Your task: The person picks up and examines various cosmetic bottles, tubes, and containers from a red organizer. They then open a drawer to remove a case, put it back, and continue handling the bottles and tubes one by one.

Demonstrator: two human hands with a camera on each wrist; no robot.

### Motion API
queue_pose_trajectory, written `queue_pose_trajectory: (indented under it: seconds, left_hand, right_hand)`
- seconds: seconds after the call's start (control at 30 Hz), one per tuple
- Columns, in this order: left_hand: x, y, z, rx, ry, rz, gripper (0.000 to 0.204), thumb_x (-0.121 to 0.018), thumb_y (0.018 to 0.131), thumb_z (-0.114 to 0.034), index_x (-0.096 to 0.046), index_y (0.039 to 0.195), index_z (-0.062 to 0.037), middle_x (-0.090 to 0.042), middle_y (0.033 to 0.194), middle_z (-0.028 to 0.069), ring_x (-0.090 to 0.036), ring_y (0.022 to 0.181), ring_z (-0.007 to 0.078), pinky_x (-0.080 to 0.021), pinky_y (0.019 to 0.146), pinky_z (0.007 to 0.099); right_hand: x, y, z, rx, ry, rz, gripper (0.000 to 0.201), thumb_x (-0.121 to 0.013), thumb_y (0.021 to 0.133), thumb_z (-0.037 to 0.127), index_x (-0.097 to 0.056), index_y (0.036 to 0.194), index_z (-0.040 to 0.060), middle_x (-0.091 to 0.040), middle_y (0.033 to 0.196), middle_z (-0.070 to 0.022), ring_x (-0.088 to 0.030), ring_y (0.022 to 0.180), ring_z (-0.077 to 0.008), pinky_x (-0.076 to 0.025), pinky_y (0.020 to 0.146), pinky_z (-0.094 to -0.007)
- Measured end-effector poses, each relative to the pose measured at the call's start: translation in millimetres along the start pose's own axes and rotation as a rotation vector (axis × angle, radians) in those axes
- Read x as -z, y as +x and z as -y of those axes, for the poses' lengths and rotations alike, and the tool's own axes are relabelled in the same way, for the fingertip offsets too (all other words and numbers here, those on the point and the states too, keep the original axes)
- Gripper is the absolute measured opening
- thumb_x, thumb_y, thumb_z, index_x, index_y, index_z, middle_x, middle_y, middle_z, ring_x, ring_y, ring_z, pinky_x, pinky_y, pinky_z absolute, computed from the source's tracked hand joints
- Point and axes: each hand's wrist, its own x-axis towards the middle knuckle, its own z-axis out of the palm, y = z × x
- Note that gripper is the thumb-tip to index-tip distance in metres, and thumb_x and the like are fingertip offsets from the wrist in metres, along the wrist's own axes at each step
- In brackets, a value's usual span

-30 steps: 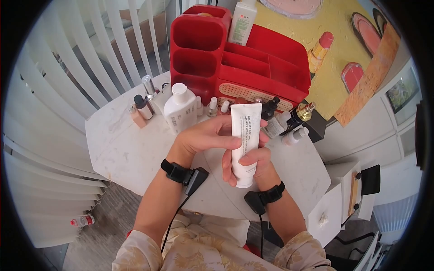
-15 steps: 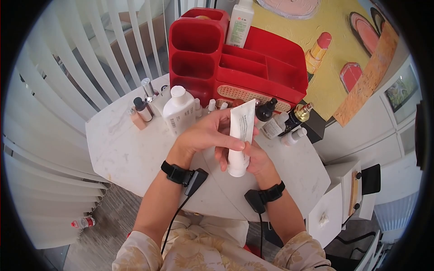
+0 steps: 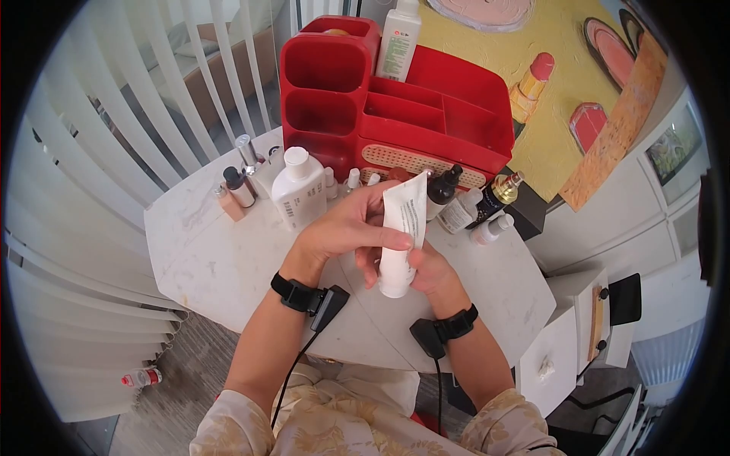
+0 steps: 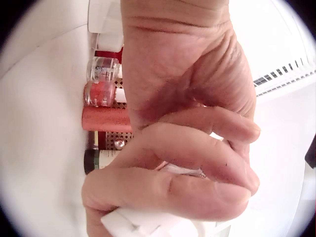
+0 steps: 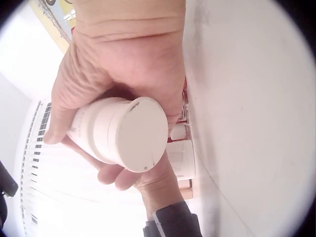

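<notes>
In the head view a white squeeze tube (image 3: 403,220) with fine print slants between both hands, its flat end away from the body and its cap end nearest. My left hand (image 3: 342,228) grips it from the left, thumb laid across the front. My right hand (image 3: 432,270) holds the lower part, thumb along the right side and fingers curled behind. The right wrist view shows the round white cap (image 5: 143,136) close up, partly enclosed by that hand. Curled left fingers (image 4: 197,192) hide most of the tube in the left wrist view.
A red organizer (image 3: 437,99) stands at the back of the marble-patterned table (image 3: 220,266), a white pump bottle (image 3: 399,42) in it. Before it are a large white bottle (image 3: 299,186), small bottles on the left, and a black gold-necked bottle (image 3: 498,199) among several on the right.
The tube has turned about its length, from the large lettering to the side with fine print, and tilted. The right thumb has shifted from its front to its side.
</notes>
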Motion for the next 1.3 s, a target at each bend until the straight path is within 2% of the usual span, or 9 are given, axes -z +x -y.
queue_pose_trajectory:
  seconds: [0.1, 0.2, 0.33, 0.43, 0.6, 0.83, 0.93, 1.13, 1.3]
  left_hand:
    - [-0.1, 3.7, 6.1, -0.170, -0.075, 0.081, 0.073, -0.084, 0.079, -0.020, -0.053, 0.141, 0.0024, -0.068, 0.127, 0.0198, -0.068, 0.116, 0.0269, -0.052, 0.102, 0.0361]
    - [-4.9, 0.5, 5.5, -0.209, -0.201, 0.148, 0.062, -0.075, 0.089, -0.017, -0.051, 0.142, 0.0038, -0.068, 0.130, 0.0159, -0.066, 0.118, 0.0219, -0.052, 0.101, 0.0341]
    - [-2.3, 1.3, 5.4, -0.131, -0.235, 0.148, 0.060, -0.073, 0.092, -0.020, -0.050, 0.142, 0.0053, -0.067, 0.133, 0.0171, -0.064, 0.121, 0.0233, -0.051, 0.102, 0.0344]
    - [-4.6, 1.1, 1.4, -0.103, -0.183, 0.116, 0.057, -0.072, 0.093, -0.020, -0.052, 0.142, 0.0020, -0.068, 0.129, 0.0145, -0.066, 0.116, 0.0209, -0.053, 0.097, 0.0325]
    - [-3.9, 1.7, 3.0, -0.085, -0.080, 0.081, 0.056, -0.071, 0.091, -0.012, -0.053, 0.143, -0.0010, -0.070, 0.124, 0.0136, -0.067, 0.111, 0.0207, -0.056, 0.094, 0.0329]
    - [-5.6, 2.0, -1.0, -0.077, -0.030, 0.080, 0.052, -0.068, 0.093, -0.013, -0.055, 0.142, -0.0011, -0.070, 0.125, 0.0141, -0.067, 0.112, 0.0203, -0.056, 0.093, 0.0321]
    - [-5.7, 2.4, -1.6, -0.056, -0.023, 0.063, 0.050, -0.067, 0.094, -0.014, -0.056, 0.140, -0.0009, -0.070, 0.125, 0.0151, -0.067, 0.111, 0.0206, -0.055, 0.093, 0.0319]
    - [-5.3, 2.3, 0.8, -0.049, -0.030, 0.119, 0.044, -0.071, 0.092, -0.015, -0.061, 0.133, -0.0014, -0.072, 0.119, 0.0155, -0.069, 0.108, 0.0206, -0.055, 0.094, 0.0341]
    - [-3.8, 5.1, 3.3, -0.093, 0.029, 0.096, 0.036, -0.075, 0.089, -0.014, -0.066, 0.123, -0.0021, -0.074, 0.114, 0.0134, -0.070, 0.105, 0.0204, -0.055, 0.093, 0.0343]
  right_hand:
    - [-3.5, -2.4, 3.9, -0.017, -0.038, -0.056, 0.070, -0.085, 0.080, 0.044, -0.058, 0.127, 0.0003, -0.068, 0.107, -0.0196, -0.072, 0.085, -0.0282, -0.061, 0.076, -0.0415]
    - [-3.7, -3.2, 6.0, -0.044, -0.053, -0.044, 0.054, -0.081, 0.085, 0.037, -0.064, 0.120, -0.0003, -0.069, 0.104, -0.0196, -0.072, 0.087, -0.0292, -0.060, 0.081, -0.0428]
    - [-14.2, 0.2, 13.9, -0.061, -0.143, -0.111, 0.042, -0.070, 0.093, 0.028, -0.063, 0.122, -0.0013, -0.071, 0.104, -0.0213, -0.072, 0.091, -0.0314, -0.060, 0.083, -0.0437]
    - [-20.5, 7.7, 13.4, -0.070, -0.053, -0.230, 0.032, -0.069, 0.092, 0.011, -0.063, 0.121, -0.0024, -0.073, 0.105, -0.0189, -0.074, 0.091, -0.0316, -0.063, 0.080, -0.0414]
    - [-17.4, 8.3, 10.7, -0.082, -0.069, -0.227, 0.029, -0.067, 0.093, 0.008, -0.064, 0.119, -0.0040, -0.073, 0.107, -0.0197, -0.075, 0.093, -0.0332, -0.063, 0.082, -0.0434]
    - [-17.6, 8.3, 8.3, -0.065, -0.098, -0.303, 0.027, -0.068, 0.092, 0.008, -0.066, 0.117, -0.0033, -0.074, 0.100, -0.0177, -0.075, 0.092, -0.0317, -0.063, 0.081, -0.0418]
    - [-12.5, 10.0, 4.5, -0.008, -0.202, -0.266, 0.027, -0.070, 0.093, 0.012, -0.066, 0.116, -0.0021, -0.074, 0.099, -0.0166, -0.075, 0.092, -0.0299, -0.063, 0.079, -0.0392]
    - [-17.9, 4.6, 9.0, -0.142, -0.153, -0.104, 0.031, -0.073, 0.093, 0.015, -0.067, 0.117, -0.0024, -0.074, 0.101, -0.0180, -0.075, 0.093, -0.0296, -0.062, 0.082, -0.0395]
    - [-14.5, 7.5, 7.7, -0.208, -0.089, -0.130, 0.028, -0.067, 0.096, 0.012, -0.066, 0.118, -0.0064, -0.073, 0.105, -0.0232, -0.074, 0.096, -0.0355, -0.062, 0.086, -0.0431]
